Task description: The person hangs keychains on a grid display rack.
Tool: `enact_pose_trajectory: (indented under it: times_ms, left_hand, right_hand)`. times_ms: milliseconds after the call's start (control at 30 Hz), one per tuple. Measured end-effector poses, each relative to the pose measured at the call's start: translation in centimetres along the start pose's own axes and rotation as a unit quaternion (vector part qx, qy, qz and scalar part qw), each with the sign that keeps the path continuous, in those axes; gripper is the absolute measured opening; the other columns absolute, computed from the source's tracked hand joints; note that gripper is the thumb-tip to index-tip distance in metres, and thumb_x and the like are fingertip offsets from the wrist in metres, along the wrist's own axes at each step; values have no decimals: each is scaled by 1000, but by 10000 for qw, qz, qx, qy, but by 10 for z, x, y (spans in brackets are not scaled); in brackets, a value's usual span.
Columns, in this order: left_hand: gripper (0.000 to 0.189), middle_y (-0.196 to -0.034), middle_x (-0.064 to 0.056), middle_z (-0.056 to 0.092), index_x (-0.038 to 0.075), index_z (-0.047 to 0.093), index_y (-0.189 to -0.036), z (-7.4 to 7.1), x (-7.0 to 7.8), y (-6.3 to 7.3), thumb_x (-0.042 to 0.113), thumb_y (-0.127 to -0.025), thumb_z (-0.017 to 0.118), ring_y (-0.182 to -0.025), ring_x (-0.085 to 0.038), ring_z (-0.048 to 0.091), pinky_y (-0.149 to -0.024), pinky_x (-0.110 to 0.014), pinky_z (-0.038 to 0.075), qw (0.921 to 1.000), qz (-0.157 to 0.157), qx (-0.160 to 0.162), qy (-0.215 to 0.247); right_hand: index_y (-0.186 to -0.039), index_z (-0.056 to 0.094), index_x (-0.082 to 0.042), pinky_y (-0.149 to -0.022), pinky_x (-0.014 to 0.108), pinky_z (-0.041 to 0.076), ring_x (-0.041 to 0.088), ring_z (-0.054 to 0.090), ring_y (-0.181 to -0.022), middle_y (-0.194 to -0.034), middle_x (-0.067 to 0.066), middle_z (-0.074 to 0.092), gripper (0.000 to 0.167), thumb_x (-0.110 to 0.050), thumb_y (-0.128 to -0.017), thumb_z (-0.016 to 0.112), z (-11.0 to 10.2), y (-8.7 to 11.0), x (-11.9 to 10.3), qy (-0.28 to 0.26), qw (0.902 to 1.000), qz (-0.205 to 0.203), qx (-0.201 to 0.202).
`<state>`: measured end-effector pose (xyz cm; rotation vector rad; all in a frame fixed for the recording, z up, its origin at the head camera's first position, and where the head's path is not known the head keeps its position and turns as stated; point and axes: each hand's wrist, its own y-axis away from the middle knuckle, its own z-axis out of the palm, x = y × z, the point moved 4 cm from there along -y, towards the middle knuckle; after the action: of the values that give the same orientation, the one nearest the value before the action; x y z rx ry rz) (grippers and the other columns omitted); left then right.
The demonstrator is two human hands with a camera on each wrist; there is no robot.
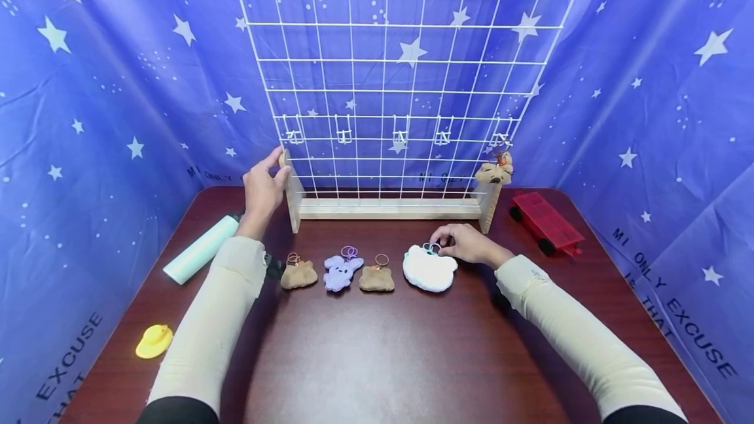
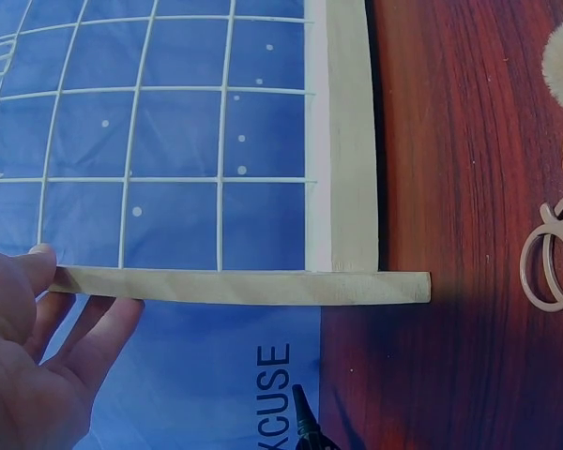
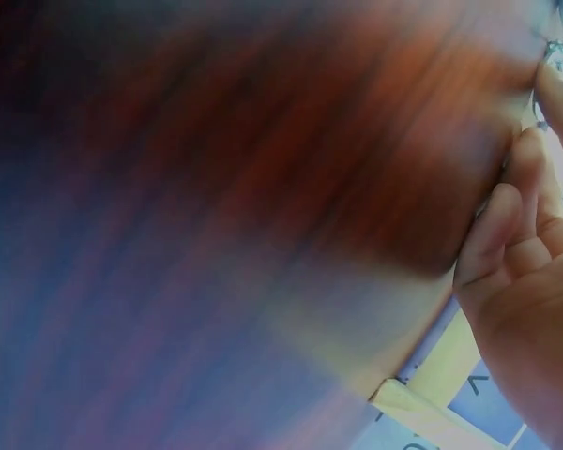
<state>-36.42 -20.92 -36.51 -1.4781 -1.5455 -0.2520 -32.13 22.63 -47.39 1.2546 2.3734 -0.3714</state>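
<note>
Pinching at the pale rings of a white plush keychain, the right hand has its fingers curled and nearly closed; the plush lies on the table, just to the left of and nearer the wearer than this grip. In the right wrist view the contact lies at the frame's edge and is largely cut off. Leftward from the grip, in a loose row, lie a brown plush keychain, a lilac rabbit keychain and a second brown keychain. Beyond the grip stands a white wire grid bearing a line of hooks; a tan plush hangs at its right end. The left hand grips the left wooden upright, thumb and fingers on opposite faces. Just outside this second grip lies a pale green cylinder; nearer the wearer, a yellow duck. To the right of the pinching hand rests a red toy vehicle. A starred blue curtain encloses the scene.
</note>
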Motion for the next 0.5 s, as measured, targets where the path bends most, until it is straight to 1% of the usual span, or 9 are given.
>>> enact_pose_trajectory:
  times_ms: [200, 367, 500]
  left_hand:
    - [47, -124, -11, 74, 23, 63, -141, 0, 0, 0, 20, -95, 71, -127, -37, 61, -114, -48, 42, 10000, 14, -8, -15]
    - [47, -127, -11, 72, 23, 62, -141, 0, 0, -1, 20, -96, 71, -129, -37, 61, -116, -49, 39, 10000, 65, -11, -43]
    - [47, -127, -12, 72, 22, 62, -142, 0, 0, 0, 20, -96, 71, -129, -37, 61, -117, -51, 36, 9999, 69, -52, -65]
  right_hand:
    - [-97, 64, -16, -71, 24, 45, 8, 57, -74, -80, -5, 64, 25, -9, -82, 82, -3, 0, 0, -95, 9999, 74, 44]
    - [-105, 71, -18, -68, 23, 45, 5, 58, -73, -79, -8, 68, 22, -10, -86, 79, -5, 1, 0, -5, 10000, 41, 39]
    - [-111, 76, -20, -63, 22, 45, 4, 58, -70, -85, -8, 73, 23, -12, -89, 77, -6, 3, 0, -116, 9999, 122, -28]
